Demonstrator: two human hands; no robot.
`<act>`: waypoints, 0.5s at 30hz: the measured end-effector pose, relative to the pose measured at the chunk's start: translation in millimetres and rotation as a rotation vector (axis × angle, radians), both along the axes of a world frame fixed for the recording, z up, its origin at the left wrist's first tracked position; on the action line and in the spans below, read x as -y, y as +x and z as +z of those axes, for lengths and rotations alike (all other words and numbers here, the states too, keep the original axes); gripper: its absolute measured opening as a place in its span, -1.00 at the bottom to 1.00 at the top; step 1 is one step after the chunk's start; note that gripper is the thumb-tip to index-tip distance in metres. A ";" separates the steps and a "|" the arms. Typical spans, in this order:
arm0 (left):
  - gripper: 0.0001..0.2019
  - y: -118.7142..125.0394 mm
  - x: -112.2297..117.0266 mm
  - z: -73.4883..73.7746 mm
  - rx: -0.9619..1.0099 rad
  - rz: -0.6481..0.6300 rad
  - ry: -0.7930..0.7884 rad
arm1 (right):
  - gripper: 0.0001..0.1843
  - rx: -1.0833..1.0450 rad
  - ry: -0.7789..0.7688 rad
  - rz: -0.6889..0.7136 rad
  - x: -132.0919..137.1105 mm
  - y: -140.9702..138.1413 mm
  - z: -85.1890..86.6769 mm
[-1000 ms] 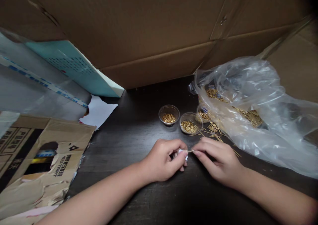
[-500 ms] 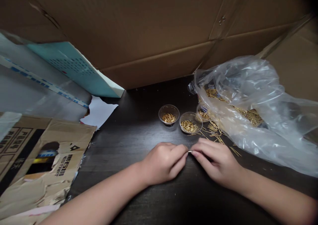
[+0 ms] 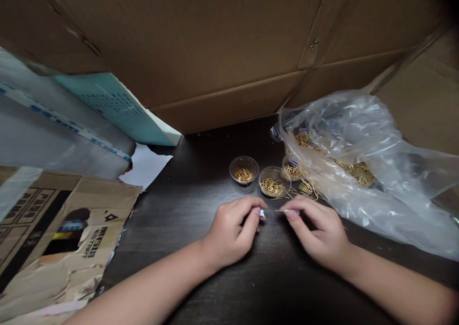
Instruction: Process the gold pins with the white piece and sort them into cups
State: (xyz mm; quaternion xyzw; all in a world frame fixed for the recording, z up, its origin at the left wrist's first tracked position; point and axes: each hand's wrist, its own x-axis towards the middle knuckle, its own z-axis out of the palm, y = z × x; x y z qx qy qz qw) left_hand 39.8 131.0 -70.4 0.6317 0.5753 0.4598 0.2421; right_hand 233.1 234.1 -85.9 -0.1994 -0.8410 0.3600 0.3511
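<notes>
My left hand (image 3: 236, 227) is closed, thumb against the bent forefinger, with a small white bit (image 3: 262, 213) showing at the fingertips. Whether the fingers hold anything more is hidden. Across a narrow gap, my right hand (image 3: 317, 227) pinches a thin golden pin (image 3: 279, 211) between thumb and forefinger. The pin's tip points left, and something white shows at these fingertips too. Just beyond the hands stand a clear round cup (image 3: 244, 161) and a second clear cup (image 3: 274, 172), both with short golden pieces inside. Longer golden pins (image 3: 307, 189) lie loose behind my right hand.
A third clear cup (image 3: 292, 167) sits against a crumpled clear plastic bag (image 3: 390, 172) holding many golden pins. Cardboard (image 3: 222, 42) walls off the back of the dark table (image 3: 186, 191). Torn cardboard (image 3: 118, 198), a white paper (image 3: 148, 164) and a light-blue box (image 3: 118, 100) are at left.
My hands have drawn apart from where their fingertips met at the pin. The pin now stays in my right hand, and white bits have come into sight. The view has shifted slightly.
</notes>
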 end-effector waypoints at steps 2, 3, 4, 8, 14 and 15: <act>-0.84 2.1 -0.1 -1.6 -0.009 -0.015 -0.048 | -0.89 -0.007 0.010 0.004 0.7 -0.1 -0.4; -0.82 3.3 -0.3 -2.0 -0.017 -0.031 -0.054 | -0.89 -0.013 0.019 0.006 1.2 -0.4 -0.3; -0.81 4.4 -0.5 -2.0 -0.028 -0.049 -0.044 | -0.88 -0.017 0.028 0.011 1.6 -0.7 -0.1; -0.80 6.8 -0.2 3.5 -0.056 -0.055 0.008 | -0.83 -0.034 0.077 0.041 3.0 -1.4 0.9; -0.92 10.1 2.7 7.0 -0.058 -0.070 -0.024 | -0.68 -0.059 0.118 0.071 5.1 -0.1 -4.0; -0.94 10.8 2.9 5.9 -0.059 -0.067 -0.017 | -0.66 -0.059 0.107 0.085 5.4 0.0 -5.1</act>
